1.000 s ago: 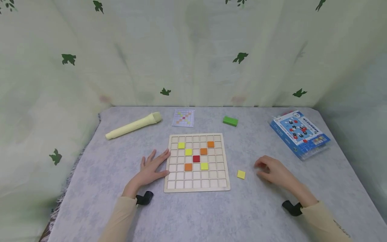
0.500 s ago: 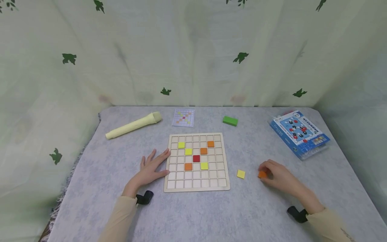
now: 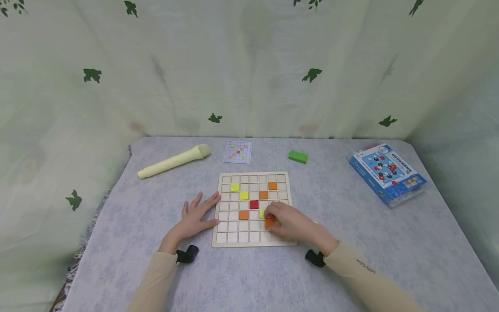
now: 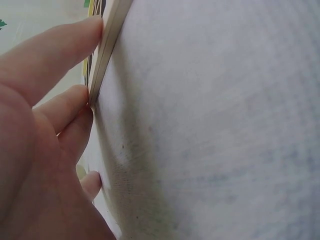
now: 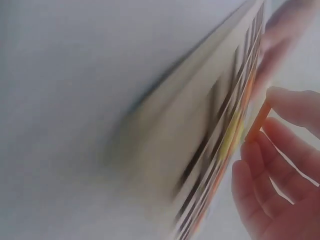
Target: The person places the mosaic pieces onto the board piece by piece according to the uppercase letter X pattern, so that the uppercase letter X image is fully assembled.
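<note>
My right hand [image 3: 292, 222] pinches an orange square tile [image 3: 269, 223] between thumb and fingers over the lower right of a wooden grid board [image 3: 253, 244]. In the right wrist view the same tile [image 5: 258, 122] is seen nearly edge-on, close over the board's surface. My left hand [image 3: 192, 220] lies with fingers spread, its fingertips and thumb touching the board's left edge. On the grid sit a red tile [image 3: 254, 204] in the middle, several orange tiles [image 3: 243, 215] and several yellow tiles [image 3: 244, 196]. Another yellow tile [image 3: 262, 214] is partly hidden by my right fingertips.
Behind the board lies a small pattern card [image 3: 238, 152]. A pale yellow tube [image 3: 173, 161] is at the back left, a green block [image 3: 298, 156] at the back right. Farther right is a blue box [image 3: 387, 173]. A yellow piece [image 3: 315, 221] barely shows behind my right wrist.
My right hand picked up the orange tile from the table right of the board and carried it left, over the grid. My left hand has stayed at the board's edge.
</note>
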Demonstrator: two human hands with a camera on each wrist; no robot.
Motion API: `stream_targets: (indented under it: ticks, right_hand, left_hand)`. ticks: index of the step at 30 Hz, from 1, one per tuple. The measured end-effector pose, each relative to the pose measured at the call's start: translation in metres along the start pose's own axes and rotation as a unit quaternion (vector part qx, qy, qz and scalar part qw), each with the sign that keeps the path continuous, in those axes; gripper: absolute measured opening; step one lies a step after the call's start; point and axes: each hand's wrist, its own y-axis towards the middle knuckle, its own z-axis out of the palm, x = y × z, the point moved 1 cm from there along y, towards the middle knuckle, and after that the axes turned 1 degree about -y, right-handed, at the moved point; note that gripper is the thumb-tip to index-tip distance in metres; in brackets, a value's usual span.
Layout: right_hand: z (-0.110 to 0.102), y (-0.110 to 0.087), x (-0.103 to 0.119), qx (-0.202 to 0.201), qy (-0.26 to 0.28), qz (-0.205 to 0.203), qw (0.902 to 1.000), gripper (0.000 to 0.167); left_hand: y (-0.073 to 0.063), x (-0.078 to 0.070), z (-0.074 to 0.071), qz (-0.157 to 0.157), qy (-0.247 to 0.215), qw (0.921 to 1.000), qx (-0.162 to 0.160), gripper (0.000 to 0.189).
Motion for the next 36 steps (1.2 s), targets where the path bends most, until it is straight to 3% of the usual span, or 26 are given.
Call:
stream_targets:
  ticks: [5, 9, 16, 19, 26, 31, 36]
  right_hand:
    - [0.016, 0.039, 0.028, 0.021, -0.02, -0.044, 0.9986, 0.018]
    - [0.027, 0.061, 0.047, 0.035, -0.041, -0.051, 0.9972, 0.014]
    - [0.042, 0.079, 0.06, 0.036, -0.097, -0.039, 0.9939, 0.012]
    - [0.042, 0.079, 0.059, 0.032, -0.09, -0.033, 0.9949, 0.013]
    - [0.016, 0.05, 0.031, 0.01, 0.017, 0.013, 0.9997, 0.014]
    - [-0.009, 0.002, -0.012, -0.033, 0.074, 0.084, 0.9932, 0.018]
    - [-0.014, -0.051, -0.047, -0.059, 0.063, 0.139, 0.9866, 0.02]
  left_hand:
    - [0.0, -0.002, -0.001, -0.001, 0.003, 1.0, 0.0, 0.073]
    - [-0.001, -0.001, -0.001, -0.001, 0.002, 1.0, -0.002, 0.073]
    - [-0.001, 0.0, -0.001, -0.001, 0.001, 1.0, -0.002, 0.074]
    - [-0.001, -0.001, 0.0, 0.0, 0.0, 1.0, -0.004, 0.074]
    - [0.002, -0.002, 0.001, -0.004, 0.001, 1.0, 0.0, 0.074]
    - [0.002, -0.002, 0.001, -0.011, 0.007, 0.9999, 0.003, 0.075]
    - [0.001, -0.001, 0.0, -0.014, 0.008, 0.9999, 0.003, 0.075]
